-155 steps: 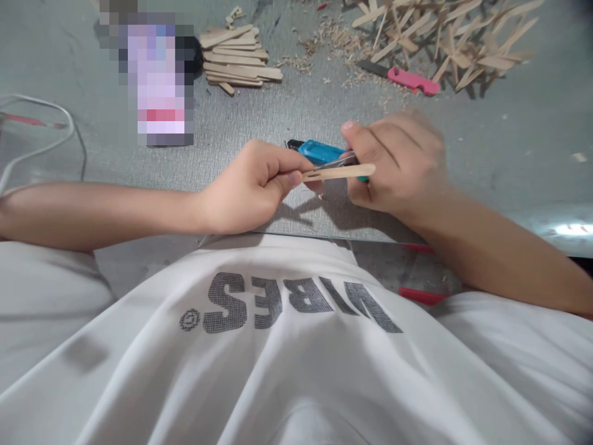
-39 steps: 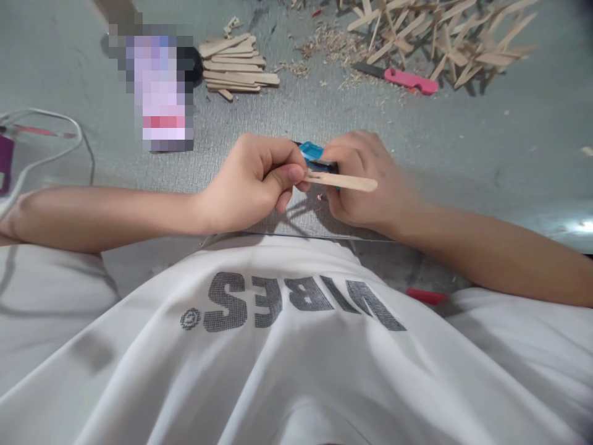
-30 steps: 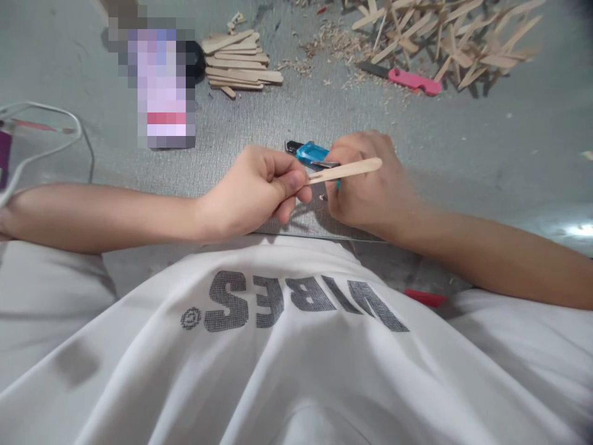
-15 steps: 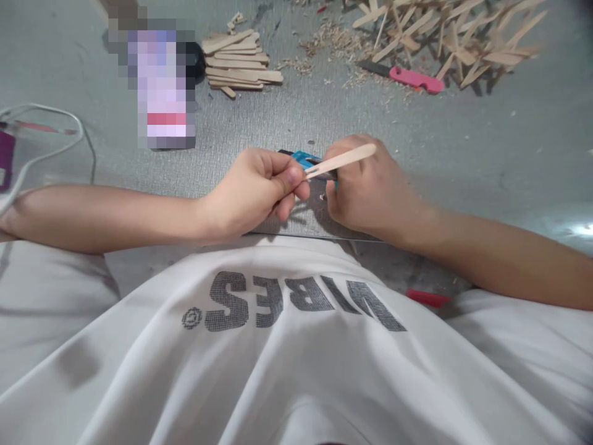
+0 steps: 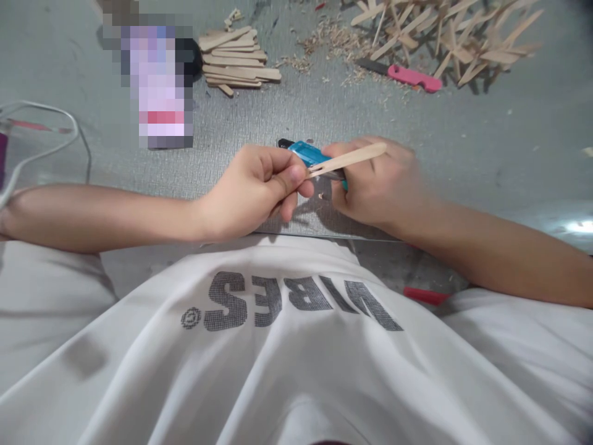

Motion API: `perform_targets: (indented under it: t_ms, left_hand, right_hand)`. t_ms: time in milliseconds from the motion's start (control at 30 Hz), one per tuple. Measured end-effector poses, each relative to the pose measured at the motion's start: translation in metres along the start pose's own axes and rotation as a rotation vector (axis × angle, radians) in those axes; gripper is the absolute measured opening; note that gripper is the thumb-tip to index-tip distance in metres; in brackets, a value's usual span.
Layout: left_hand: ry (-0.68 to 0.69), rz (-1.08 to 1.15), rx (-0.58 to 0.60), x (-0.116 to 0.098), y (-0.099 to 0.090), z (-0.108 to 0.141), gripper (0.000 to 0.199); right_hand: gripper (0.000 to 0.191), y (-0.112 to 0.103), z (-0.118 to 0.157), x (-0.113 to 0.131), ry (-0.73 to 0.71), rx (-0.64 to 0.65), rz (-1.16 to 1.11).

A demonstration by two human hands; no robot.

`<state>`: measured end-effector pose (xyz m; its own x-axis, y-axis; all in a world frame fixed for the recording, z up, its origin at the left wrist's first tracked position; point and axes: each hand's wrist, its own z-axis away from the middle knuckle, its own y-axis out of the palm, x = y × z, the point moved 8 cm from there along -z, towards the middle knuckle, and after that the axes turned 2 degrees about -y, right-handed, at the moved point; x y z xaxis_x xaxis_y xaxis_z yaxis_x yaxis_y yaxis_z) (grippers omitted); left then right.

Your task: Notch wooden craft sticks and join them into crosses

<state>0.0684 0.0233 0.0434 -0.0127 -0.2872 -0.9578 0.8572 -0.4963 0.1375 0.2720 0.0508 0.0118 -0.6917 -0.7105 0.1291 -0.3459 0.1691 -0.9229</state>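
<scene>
My left hand [image 5: 266, 191] pinches a wooden craft stick [image 5: 354, 159] by its end between thumb and fingers. A narrow slot is cut through the stick near that pinched end. The rest of the stick points right and slightly up, passing in front of my right hand [image 5: 377, 179]. My right hand is closed around a blue utility knife [image 5: 306, 150], whose black end sticks out to the left behind the stick. A strip of grey metal shows beside the stick. My right fingers are partly hidden and slightly blurred.
Flat craft sticks [image 5: 236, 62] lie stacked beside a pixelated object [image 5: 160, 86]. A heap of crossed sticks [image 5: 445, 37], wood shavings [image 5: 333, 40] and a pink-handled cutter [image 5: 414, 78] lie at the far right. A white cable [image 5: 50, 108] loops on the left.
My right hand has moved a little to the right, and more of the blue knife shows. The stick has shifted slightly right, still in my left hand's pinch.
</scene>
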Motion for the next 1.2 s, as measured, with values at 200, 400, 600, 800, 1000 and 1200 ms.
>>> perform_targets:
  t_ms: [200, 400, 600, 800, 1000, 1200]
  left_hand:
    - [0.250, -0.038, 0.072, -0.009, -0.002, -0.004, 0.043]
    - [0.359, -0.070, 0.058, -0.013, -0.011, -0.005, 0.038]
    - [0.406, -0.163, 0.001, -0.021, -0.018, -0.009, 0.027]
    - [0.319, -0.293, -0.098, -0.030, -0.025, -0.014, 0.026]
    - [0.344, -0.351, -0.131, -0.035, -0.036, -0.023, 0.048]
    - [0.384, -0.493, -0.155, -0.046, -0.034, -0.020, 0.040]
  right_hand:
    - [0.042, -0.020, -0.010, 0.012, -0.078, -0.068, -0.056]
    - [0.052, -0.023, -0.015, 0.004, -0.100, -0.043, -0.235]
    - [0.074, -0.028, -0.015, -0.011, -0.104, -0.024, -0.293]
    - [0.090, -0.039, -0.011, -0.016, -0.108, 0.007, -0.274]
    - [0.093, -0.043, -0.011, -0.014, -0.093, 0.068, -0.266]
    - [0.091, -0.042, -0.008, -0.014, -0.029, 0.143, -0.269]
